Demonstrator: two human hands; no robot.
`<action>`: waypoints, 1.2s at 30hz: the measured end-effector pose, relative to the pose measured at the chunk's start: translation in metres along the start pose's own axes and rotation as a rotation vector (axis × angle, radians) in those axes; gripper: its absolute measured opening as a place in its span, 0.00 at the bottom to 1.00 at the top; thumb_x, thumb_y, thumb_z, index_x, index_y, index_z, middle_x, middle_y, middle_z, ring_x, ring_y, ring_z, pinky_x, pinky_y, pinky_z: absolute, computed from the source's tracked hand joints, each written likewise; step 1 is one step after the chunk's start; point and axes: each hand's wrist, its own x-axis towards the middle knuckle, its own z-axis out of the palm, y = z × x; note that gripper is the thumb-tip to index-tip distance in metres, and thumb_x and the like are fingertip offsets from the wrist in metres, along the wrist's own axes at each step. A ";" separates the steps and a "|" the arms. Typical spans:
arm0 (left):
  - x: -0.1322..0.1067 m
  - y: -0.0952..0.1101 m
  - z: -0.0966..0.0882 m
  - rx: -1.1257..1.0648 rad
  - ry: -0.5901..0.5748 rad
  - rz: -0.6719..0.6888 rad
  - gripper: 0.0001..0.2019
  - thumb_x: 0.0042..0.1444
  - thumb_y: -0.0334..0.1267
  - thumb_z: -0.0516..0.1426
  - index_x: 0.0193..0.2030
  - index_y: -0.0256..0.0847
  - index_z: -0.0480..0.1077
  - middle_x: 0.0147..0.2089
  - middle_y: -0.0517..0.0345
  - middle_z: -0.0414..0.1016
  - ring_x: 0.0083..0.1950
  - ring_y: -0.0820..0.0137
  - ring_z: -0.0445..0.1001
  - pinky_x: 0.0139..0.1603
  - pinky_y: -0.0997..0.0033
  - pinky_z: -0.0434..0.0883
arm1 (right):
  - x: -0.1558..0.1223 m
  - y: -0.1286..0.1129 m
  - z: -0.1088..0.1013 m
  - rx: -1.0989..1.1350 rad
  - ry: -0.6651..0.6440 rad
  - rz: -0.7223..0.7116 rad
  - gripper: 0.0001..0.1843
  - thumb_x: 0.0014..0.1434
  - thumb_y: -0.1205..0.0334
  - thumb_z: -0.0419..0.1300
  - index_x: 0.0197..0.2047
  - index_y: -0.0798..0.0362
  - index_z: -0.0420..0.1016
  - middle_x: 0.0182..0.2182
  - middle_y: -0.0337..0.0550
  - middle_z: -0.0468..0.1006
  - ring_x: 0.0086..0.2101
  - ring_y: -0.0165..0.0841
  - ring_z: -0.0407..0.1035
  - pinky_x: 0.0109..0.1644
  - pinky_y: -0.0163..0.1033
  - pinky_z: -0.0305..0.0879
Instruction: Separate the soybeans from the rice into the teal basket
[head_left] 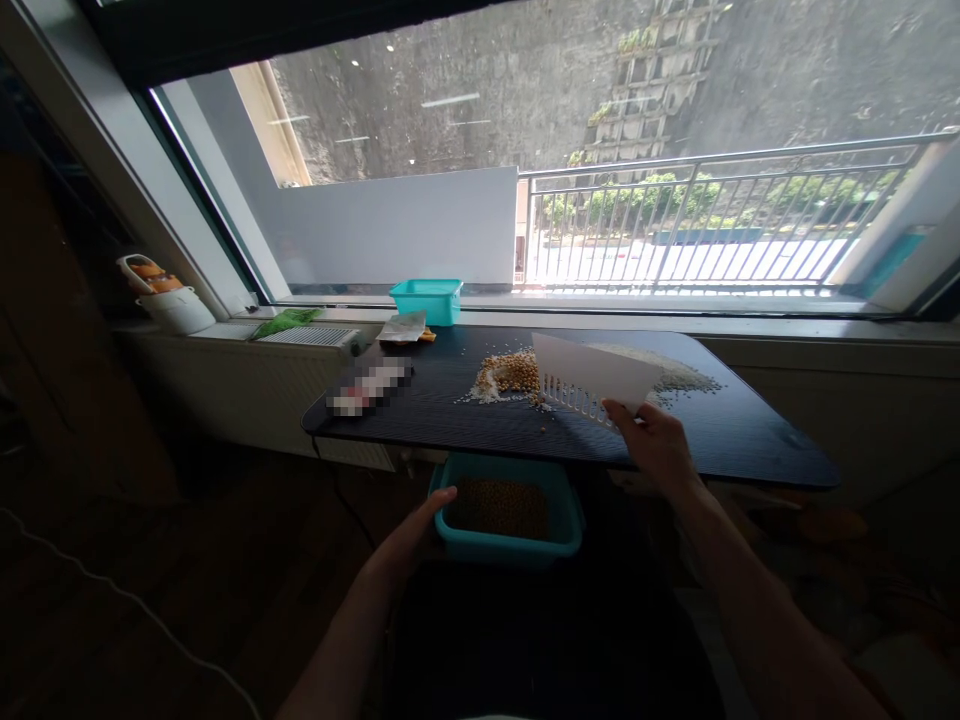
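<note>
My left hand [411, 528] grips the left side of a turquoise plastic basin [495, 548], its thumb over the rim. Yellowish-brown beans, seemingly soybeans [502, 507], lie inside this basin, just below the table's front edge. Pinched in my right hand [660, 445] is a thin white sheet [592, 368] with a row of slots along its lower edge, tilted over the tabletop. A heap of similar beans mixed with white grains [510, 374] is at the sheet's left. Behind and right of the sheet spreads a pile of pale grains [679, 374], partly hidden.
The dark table [442, 410] stands against the window. On its left are a blurred-out flat item [370, 387] and a crumpled white packet [403, 328]. A second turquoise basin [429, 302] sits at the back. Left of the table are a radiator [262, 400] and a white pot [176, 310].
</note>
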 end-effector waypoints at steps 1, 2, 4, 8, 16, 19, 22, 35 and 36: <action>0.000 0.000 0.000 -0.003 0.010 -0.004 0.32 0.50 0.56 0.56 0.60 0.42 0.63 0.59 0.46 0.68 0.56 0.52 0.68 0.43 0.57 0.73 | 0.000 -0.003 -0.001 -0.002 -0.006 -0.003 0.22 0.50 0.43 0.57 0.27 0.55 0.78 0.20 0.41 0.74 0.23 0.33 0.66 0.28 0.37 0.61; 0.000 0.000 0.000 -0.008 0.016 -0.011 0.32 0.50 0.56 0.56 0.60 0.42 0.63 0.59 0.45 0.68 0.56 0.52 0.68 0.43 0.58 0.73 | -0.001 -0.005 -0.002 -0.002 -0.012 -0.004 0.22 0.49 0.43 0.57 0.26 0.55 0.77 0.20 0.41 0.74 0.23 0.33 0.66 0.28 0.37 0.61; 0.000 0.001 0.001 -0.013 0.010 -0.025 0.33 0.50 0.55 0.56 0.60 0.41 0.63 0.58 0.45 0.69 0.56 0.53 0.69 0.43 0.58 0.73 | -0.003 -0.008 -0.004 0.007 -0.017 0.000 0.21 0.49 0.43 0.58 0.27 0.55 0.78 0.20 0.40 0.74 0.23 0.33 0.66 0.27 0.37 0.61; -0.001 0.002 0.003 -0.014 -0.007 -0.012 0.32 0.52 0.55 0.55 0.61 0.41 0.62 0.57 0.45 0.70 0.55 0.53 0.70 0.43 0.58 0.72 | -0.003 -0.004 -0.008 0.033 -0.008 0.020 0.22 0.49 0.44 0.58 0.29 0.55 0.78 0.24 0.42 0.76 0.25 0.33 0.66 0.28 0.36 0.61; 0.001 0.001 0.002 -0.004 -0.033 -0.012 0.33 0.51 0.55 0.55 0.61 0.40 0.62 0.58 0.45 0.68 0.56 0.52 0.69 0.43 0.57 0.72 | 0.000 0.001 -0.004 0.004 -0.023 0.042 0.21 0.49 0.44 0.58 0.28 0.56 0.78 0.21 0.41 0.75 0.24 0.33 0.65 0.28 0.37 0.61; 0.001 0.001 0.003 -0.007 -0.035 -0.011 0.32 0.51 0.54 0.55 0.60 0.40 0.62 0.59 0.45 0.68 0.56 0.53 0.69 0.43 0.58 0.72 | -0.006 -0.005 -0.008 0.064 -0.034 0.067 0.20 0.47 0.45 0.60 0.28 0.56 0.79 0.22 0.41 0.75 0.24 0.33 0.66 0.27 0.37 0.61; -0.001 0.002 0.006 -0.007 -0.034 0.018 0.32 0.51 0.54 0.56 0.60 0.40 0.63 0.59 0.45 0.68 0.55 0.53 0.69 0.43 0.58 0.72 | -0.010 -0.006 -0.011 0.094 -0.006 0.082 0.20 0.47 0.45 0.61 0.29 0.56 0.79 0.23 0.41 0.76 0.24 0.33 0.66 0.28 0.37 0.62; -0.001 0.002 0.001 -0.011 -0.033 0.011 0.33 0.51 0.54 0.56 0.61 0.41 0.60 0.57 0.46 0.69 0.54 0.54 0.70 0.41 0.59 0.73 | -0.024 -0.016 0.000 0.159 -0.082 0.022 0.19 0.48 0.46 0.61 0.29 0.55 0.79 0.25 0.42 0.76 0.26 0.33 0.67 0.29 0.37 0.62; -0.002 0.003 0.000 -0.018 -0.026 0.011 0.33 0.51 0.54 0.55 0.61 0.40 0.60 0.57 0.45 0.69 0.54 0.54 0.70 0.41 0.59 0.73 | -0.023 -0.020 0.005 0.166 -0.098 -0.006 0.19 0.49 0.46 0.61 0.30 0.54 0.79 0.26 0.42 0.76 0.26 0.33 0.67 0.29 0.37 0.62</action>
